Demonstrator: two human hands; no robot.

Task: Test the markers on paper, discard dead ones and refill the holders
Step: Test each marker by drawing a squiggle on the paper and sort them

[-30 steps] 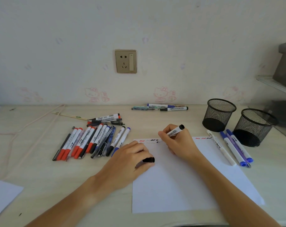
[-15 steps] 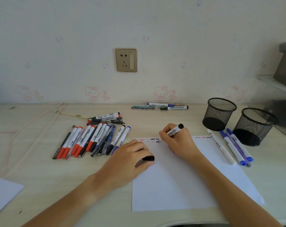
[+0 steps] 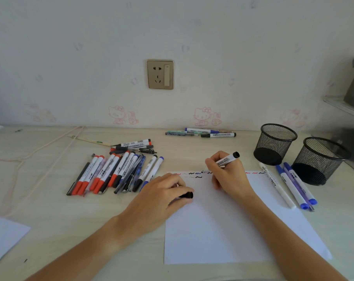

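Observation:
My right hand (image 3: 227,175) grips a black whiteboard marker (image 3: 224,160) with its tip down on the top edge of a white paper sheet (image 3: 222,226). Red, black and blue squiggles run along that edge. My left hand (image 3: 157,197) rests on the paper's left side and pinches the marker's black cap (image 3: 186,195). A pile of several red, black and blue markers (image 3: 115,173) lies to the left. Two black mesh holders (image 3: 275,144) (image 3: 320,161) stand at the right, both looking empty.
Three markers (image 3: 293,186) lie by the paper's right edge in front of the holders. A few more pens (image 3: 202,133) lie along the wall. A pink cord (image 3: 40,157) crosses the desk at left. Another paper sheet (image 3: 3,236) lies at the lower left corner.
My right hand has shifted slightly right along the paper's top edge with the marker, and a new black squiggle shows there. The left hand stays put.

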